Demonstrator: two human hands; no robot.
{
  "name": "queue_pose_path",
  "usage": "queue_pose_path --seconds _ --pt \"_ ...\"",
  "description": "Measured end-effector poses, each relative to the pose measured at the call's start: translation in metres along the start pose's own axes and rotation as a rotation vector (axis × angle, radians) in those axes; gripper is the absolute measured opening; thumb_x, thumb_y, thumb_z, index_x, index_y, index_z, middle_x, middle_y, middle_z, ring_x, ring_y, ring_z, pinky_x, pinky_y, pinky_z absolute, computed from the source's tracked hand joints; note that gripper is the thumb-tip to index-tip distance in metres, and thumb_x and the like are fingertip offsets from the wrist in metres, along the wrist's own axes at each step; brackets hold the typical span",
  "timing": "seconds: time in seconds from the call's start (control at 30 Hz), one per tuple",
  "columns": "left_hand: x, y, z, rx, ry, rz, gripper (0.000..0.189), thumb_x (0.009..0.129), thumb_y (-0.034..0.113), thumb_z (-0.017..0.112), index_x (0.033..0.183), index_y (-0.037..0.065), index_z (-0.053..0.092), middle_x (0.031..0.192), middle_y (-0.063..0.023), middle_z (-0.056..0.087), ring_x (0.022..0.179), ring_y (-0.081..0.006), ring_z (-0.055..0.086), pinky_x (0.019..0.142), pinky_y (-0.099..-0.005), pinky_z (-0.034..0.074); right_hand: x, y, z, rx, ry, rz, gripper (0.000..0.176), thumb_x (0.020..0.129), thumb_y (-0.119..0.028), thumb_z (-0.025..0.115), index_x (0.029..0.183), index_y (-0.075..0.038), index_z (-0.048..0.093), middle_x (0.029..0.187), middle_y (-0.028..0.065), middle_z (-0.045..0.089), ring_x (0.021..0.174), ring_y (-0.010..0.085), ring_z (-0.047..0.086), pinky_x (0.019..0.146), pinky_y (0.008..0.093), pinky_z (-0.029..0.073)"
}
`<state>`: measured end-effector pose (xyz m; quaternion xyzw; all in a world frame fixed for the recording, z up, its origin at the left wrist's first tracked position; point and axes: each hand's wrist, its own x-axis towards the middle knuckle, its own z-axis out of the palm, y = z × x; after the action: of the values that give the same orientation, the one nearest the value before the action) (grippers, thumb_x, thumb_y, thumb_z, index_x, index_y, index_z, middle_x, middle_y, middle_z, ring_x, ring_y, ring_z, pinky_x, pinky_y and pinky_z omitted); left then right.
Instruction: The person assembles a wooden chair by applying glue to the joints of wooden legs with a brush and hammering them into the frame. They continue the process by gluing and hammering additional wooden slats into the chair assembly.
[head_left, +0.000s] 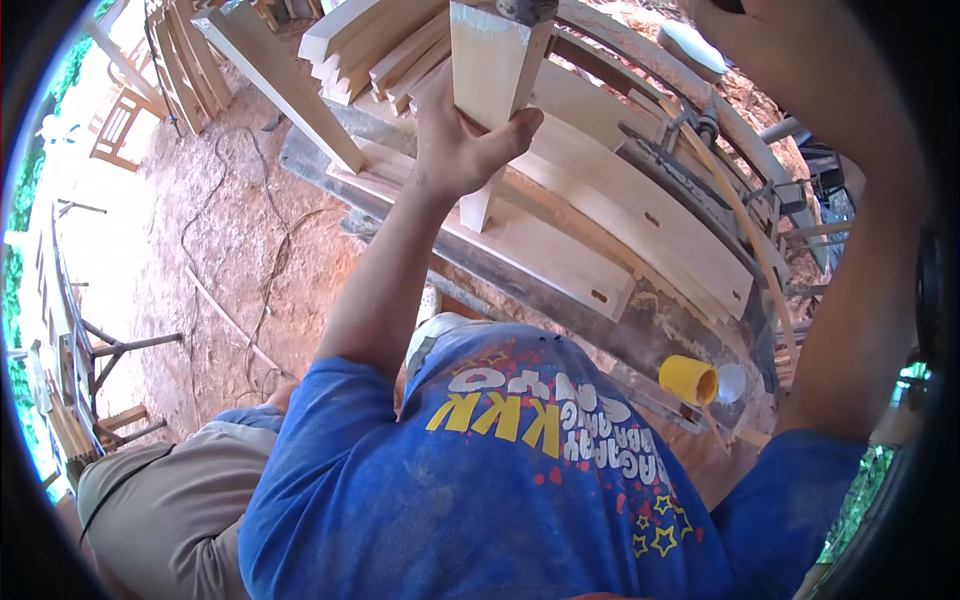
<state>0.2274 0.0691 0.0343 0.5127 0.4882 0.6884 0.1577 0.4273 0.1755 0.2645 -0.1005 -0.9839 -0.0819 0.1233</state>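
Observation:
My left hand (pixel 465 145) is wrapped round a pale wooden post (pixel 487 75), which stands on end on a long wooden board (pixel 550 250) with a slot near its end. A dark, rounded metal head, apparently a hammer (pixel 527 8), is at the post's top end. My right hand (pixel 770 35) is raised at the upper right. Its fingers curl at the top edge, partly cut off, and the hammer's handle is out of view. A second board (pixel 640 215) with slots lies alongside. Another wooden piece (pixel 285 90) stands slanted to the left of my left hand.
Stacked wooden pieces (pixel 370 45) lie behind the post. A yellow cup-like container (pixel 688 380) lies on its side at the bench's (pixel 650 335) near right end. Cords (pixel 270 215) trail over the dirt floor. Another person's grey-brown clothing (pixel 180 500) shows at lower left.

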Motion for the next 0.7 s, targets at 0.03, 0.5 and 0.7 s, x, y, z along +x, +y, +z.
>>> queue_pose_path --seconds 0.03,0.5,0.7 --pt "0.001 0.001 -0.001 -0.020 0.001 -0.008 0.043 0.073 0.025 0.079 0.104 0.000 0.063 0.088 -0.0061 0.065 0.080 -0.0169 0.060 0.075 -0.0337 0.050 0.001 0.000 0.000 0.005 0.002 0.003 0.046 0.094 -0.022 0.069 0.132 0.000 0.056 0.114 0.0217 0.068 0.104 0.0359 0.066 0.093 0.0432 0.050" --pt "-0.004 -0.021 -0.006 -0.053 -0.003 -0.106 0.065 0.076 0.024 0.087 0.129 0.001 0.059 0.106 -0.0076 0.069 0.099 -0.0177 0.067 0.086 -0.0354 0.056 -0.014 -0.012 0.022 0.071 0.138 0.126 0.046 0.098 -0.021 0.067 0.137 0.000 0.055 0.116 0.0222 0.069 0.107 0.0364 0.067 0.095 0.0426 0.051" --pt "0.000 0.013 -0.014 0.031 0.001 0.137 0.057 0.075 0.023 0.078 0.125 0.001 0.061 0.103 -0.0125 0.067 0.094 -0.0200 0.066 0.080 -0.0355 0.055 -0.191 0.017 0.190 0.558 0.203 0.823 0.033 0.095 -0.019 0.066 0.115 0.007 0.058 0.101 0.0207 0.062 0.091 0.0351 0.063 0.085 0.0461 0.049"
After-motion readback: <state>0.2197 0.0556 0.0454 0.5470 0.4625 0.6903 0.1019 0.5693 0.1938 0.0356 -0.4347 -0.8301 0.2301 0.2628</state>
